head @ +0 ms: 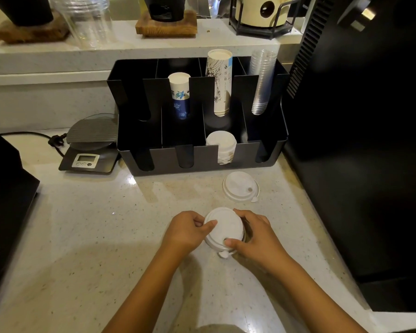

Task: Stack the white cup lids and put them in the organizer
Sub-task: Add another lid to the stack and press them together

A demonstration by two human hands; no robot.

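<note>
Lids (223, 230), white and nested into a short stack, sit low on the pale speckled worktop (89, 236), held between both hands. The left hand (187, 230) curls against the stack's left edge, its fingers (208, 223) closed onto the rim with the thumb lying on top. The right hand (257, 234) wraps the right side, thumb pressed on the top lid near its sip hole, fingers closed around the far edge. A small tab sticks out from the stack's near edge. Just beyond, apart from the stack, a single lid (240, 186) lies flat on the worktop. Behind it stands the black organizer (262, 150); a front compartment holds another pile of lids (222, 145), while the rear slots hold paper cups (179, 97), taller paper cups (221, 80) and clear plastic cups (261, 80). A kitchen scale (89, 150) rests to the organizer's left.
</note>
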